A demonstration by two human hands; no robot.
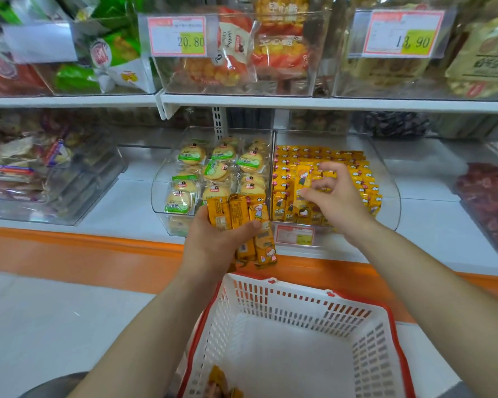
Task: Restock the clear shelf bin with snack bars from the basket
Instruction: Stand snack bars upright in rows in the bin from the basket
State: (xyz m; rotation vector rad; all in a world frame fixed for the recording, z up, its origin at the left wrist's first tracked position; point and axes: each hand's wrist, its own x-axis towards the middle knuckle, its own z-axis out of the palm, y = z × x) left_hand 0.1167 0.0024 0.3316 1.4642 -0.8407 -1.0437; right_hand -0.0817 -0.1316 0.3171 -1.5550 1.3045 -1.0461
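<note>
We restock the clear shelf bin (387, 182), both hands loaded.
Our left hand (213, 245) grips a bundle of snack bars (237, 216) just in front of the bin's left corner. Our right hand (335, 199), fingers curled, reaches over the bin's rows and seems to pinch a single bar (304, 176), though blur hides the contact. A price tag (295, 235) hangs on the bin's front. Left of the bin sits a bin of round cakes (213, 173). Below and in front of it, the white basket (299, 300) holds a few bars (222, 383).
</note>
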